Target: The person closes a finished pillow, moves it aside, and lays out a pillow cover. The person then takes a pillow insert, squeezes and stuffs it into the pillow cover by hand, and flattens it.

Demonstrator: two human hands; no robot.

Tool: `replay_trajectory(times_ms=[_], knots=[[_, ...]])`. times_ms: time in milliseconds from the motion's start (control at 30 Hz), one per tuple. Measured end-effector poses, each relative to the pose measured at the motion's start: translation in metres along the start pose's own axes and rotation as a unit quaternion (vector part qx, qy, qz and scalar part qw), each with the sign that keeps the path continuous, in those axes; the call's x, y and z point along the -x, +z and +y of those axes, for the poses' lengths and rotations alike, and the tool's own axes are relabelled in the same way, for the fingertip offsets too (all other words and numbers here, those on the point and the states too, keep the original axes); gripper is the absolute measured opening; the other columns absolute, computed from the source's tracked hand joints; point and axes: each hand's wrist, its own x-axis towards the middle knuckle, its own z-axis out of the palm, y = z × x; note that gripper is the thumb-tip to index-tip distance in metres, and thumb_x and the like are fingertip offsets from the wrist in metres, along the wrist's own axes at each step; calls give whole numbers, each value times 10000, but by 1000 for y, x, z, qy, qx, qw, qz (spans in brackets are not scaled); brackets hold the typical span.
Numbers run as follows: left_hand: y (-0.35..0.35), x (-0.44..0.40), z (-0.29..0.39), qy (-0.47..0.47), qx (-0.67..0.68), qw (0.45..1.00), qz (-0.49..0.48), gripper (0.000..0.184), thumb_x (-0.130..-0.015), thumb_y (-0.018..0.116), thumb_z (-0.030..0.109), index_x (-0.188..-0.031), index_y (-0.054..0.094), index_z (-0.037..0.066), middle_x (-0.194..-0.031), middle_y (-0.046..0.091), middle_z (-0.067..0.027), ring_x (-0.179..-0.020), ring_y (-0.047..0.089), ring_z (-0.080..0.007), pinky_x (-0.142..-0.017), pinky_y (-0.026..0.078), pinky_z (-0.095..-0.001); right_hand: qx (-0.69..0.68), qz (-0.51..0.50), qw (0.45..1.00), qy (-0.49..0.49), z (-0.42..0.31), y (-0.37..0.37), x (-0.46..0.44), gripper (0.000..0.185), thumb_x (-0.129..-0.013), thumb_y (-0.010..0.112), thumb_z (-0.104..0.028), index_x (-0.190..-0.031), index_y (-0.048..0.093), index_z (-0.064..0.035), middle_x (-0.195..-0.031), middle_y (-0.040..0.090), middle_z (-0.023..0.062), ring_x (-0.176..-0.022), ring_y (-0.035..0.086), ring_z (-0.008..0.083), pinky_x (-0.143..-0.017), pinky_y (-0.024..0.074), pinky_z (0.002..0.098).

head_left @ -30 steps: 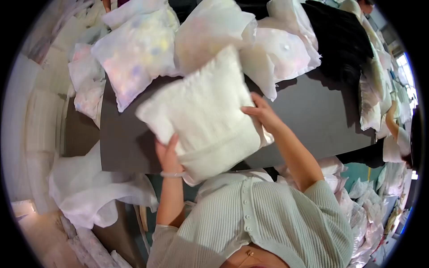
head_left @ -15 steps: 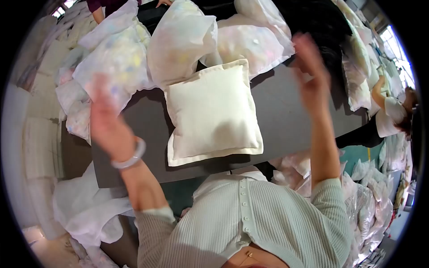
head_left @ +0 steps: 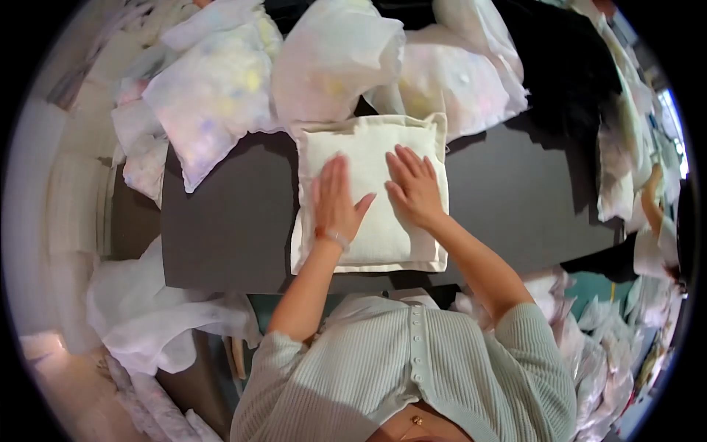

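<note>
A cream square cushion [head_left: 375, 247] with a flat flanged border lies on the dark grey table [head_left: 228, 221] in front of me. My left hand [head_left: 339, 202] rests on the cushion's left half, flat, with the thumb held out to the side. On the right half lies my right hand [head_left: 414, 188], palm down, fingers spread. Neither hand grips anything. The cushion's top edge touches or sits close against a stuffed white bag behind it.
Translucent white bags of pale stuffing, including a left bag [head_left: 213, 99], a middle bag [head_left: 331, 59] and a right bag [head_left: 456, 81], line the table's far side. Black fabric [head_left: 560, 66] lies at the back right. White cloth [head_left: 151, 324] hangs at lower left. Another person's arm [head_left: 652, 195] shows far right.
Both hands have come inward from the raised, wide-apart position and down onto the cushion. The cushion looks straighter and flatter. The camera view has shifted slightly.
</note>
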Motion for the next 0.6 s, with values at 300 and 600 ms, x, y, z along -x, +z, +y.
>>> replay_trajectory(times_ms=[300, 600], knots=[[2, 135, -65, -375, 368, 846, -94, 808, -710, 802, 437, -1278, 468, -32, -1178, 603, -217, -1096, 590, -295, -922, 455, -370, -49, -240, 968, -55, -39, 31, -169, 420, -850, 624, -358, -1106, 616, -26, -1120, 613, 180, -1049, 565, 363, -883, 463, 421], [9, 209, -62, -341, 198, 919, 20, 404, -834, 701, 294, -1029, 617, -49, -973, 667, -218, -876, 644, -327, -814, 493, -378, -9, -36, 999, 28, -32, 151, -149, 244, -798, 599, -315, -827, 699, -94, -973, 679, 115, -939, 641, 294, -811, 512, 393]])
